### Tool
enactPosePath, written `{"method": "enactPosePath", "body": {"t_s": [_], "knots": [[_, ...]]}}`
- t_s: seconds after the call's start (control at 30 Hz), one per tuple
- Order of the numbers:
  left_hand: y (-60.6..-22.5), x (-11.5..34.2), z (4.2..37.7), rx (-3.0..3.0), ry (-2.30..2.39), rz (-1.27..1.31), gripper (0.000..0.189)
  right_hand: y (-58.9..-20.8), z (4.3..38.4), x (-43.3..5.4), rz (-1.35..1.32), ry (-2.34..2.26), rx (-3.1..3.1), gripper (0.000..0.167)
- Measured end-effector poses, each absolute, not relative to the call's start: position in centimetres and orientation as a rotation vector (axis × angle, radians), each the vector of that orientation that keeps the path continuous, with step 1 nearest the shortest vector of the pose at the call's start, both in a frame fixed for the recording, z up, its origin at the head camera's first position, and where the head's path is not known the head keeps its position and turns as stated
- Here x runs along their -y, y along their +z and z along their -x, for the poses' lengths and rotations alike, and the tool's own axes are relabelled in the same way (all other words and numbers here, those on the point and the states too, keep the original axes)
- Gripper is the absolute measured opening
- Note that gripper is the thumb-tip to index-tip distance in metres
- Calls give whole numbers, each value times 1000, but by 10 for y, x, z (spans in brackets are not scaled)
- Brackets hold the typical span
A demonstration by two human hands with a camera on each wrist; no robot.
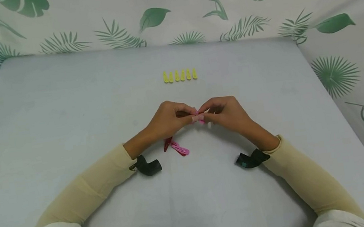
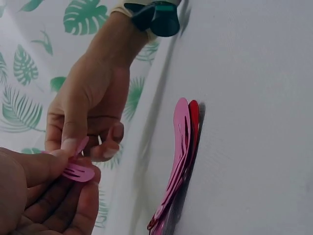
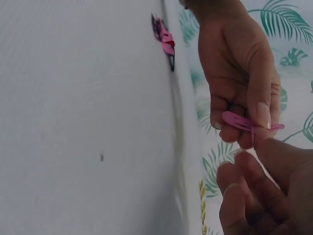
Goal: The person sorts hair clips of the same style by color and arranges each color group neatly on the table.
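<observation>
Fingertips of both hands meet over the middle of the table at a pink snap hair clip [image 3: 237, 120]. The left hand [image 1: 169, 119] pinches it between thumb and fingers. From the other side, the right hand [image 1: 227, 113] pinches the pink piece at its thumb and forefinger tips. A pink part [image 2: 82, 145] stands up across the clip in the left wrist view; whether it is the clip's own opened leaf or a second clip, I cannot tell. Below the left hand, a pink hair clip [image 1: 180, 149] lies on the table beside a red hair clip [image 1: 167, 143], overlapping it.
Several yellow hair clips [image 1: 179, 75] lie in a row beyond the hands. A pale cloth covers the table [image 1: 96, 94]. Behind it hangs a leaf-patterned sheet [image 1: 79, 12]. Black wrist mounts [image 1: 149, 167] jut from both sleeves above the table.
</observation>
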State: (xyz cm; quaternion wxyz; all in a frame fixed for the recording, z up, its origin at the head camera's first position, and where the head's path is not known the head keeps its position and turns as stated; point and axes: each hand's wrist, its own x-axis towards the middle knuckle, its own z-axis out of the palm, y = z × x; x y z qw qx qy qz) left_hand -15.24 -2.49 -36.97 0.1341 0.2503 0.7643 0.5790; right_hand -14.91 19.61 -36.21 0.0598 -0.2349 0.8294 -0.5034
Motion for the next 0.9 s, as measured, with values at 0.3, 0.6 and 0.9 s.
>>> {"method": "enactPosePath", "body": {"t_s": [0.3, 0.6, 0.9], "knots": [[-369, 28, 157, -2298, 1677, -678, 9, -369, 155, -195, 700, -1571, -2526, 8], [-371, 41, 172, -2496, 1618, -617, 22, -364, 169, -190, 696, -1539, -2592, 23], [-368, 55, 191, -2580, 1574, -476, 14, -362, 189, -176, 728, -1480, -2643, 21]]}}
